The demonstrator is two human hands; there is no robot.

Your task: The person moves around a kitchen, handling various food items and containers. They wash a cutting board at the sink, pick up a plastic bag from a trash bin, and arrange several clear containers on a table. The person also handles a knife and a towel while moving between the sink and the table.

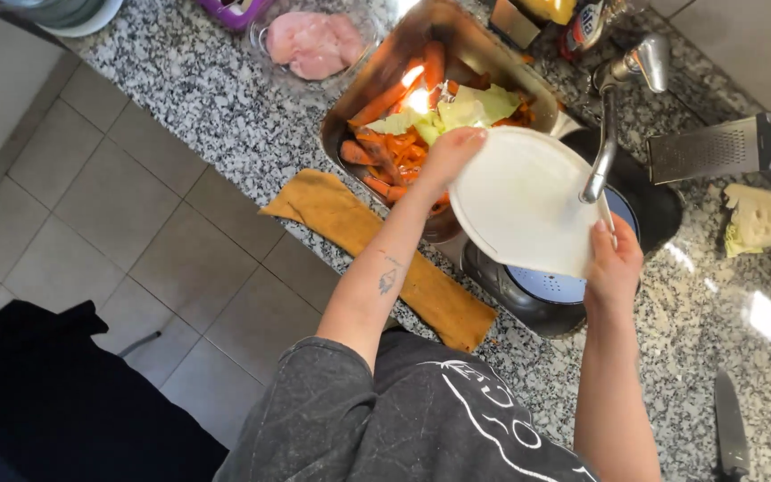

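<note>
1. Board, white, round (524, 201): you hold it tilted over the sink (644, 192), its upper edge touching the rim of the metal tray.
2. Left hand (452, 152): yours grips the board's upper-left edge, fingers curled over it, right at the tray's vegetables.
3. Right hand (613, 263): yours clasps the board's lower-right edge, thumb on the face, fingers hidden behind.
4. Tray, metal, rectangular (377, 76): stands on the granite counter (225, 107) beside the sink, filled with carrot pieces (394, 147) and pale cabbage leaves (470, 107).
5. Tap, chrome (604, 134): its spout hangs in front of the board's face; whether water runs cannot be told.
6. Colander, blue (551, 286): sits in the sink below the board.
7. Surrounds: glass bowl of raw chicken (314, 40) behind the tray; mustard cloth (377, 254) over the counter edge; grater (716, 152), cabbage wedge (760, 214) and knife (729, 428) to your right.
8. Step, as judged: board looks emptied into the tray and is now at the sink.
9. Next move, as judged: calls for a firm two-handed grip and clearance from the spout.
</note>
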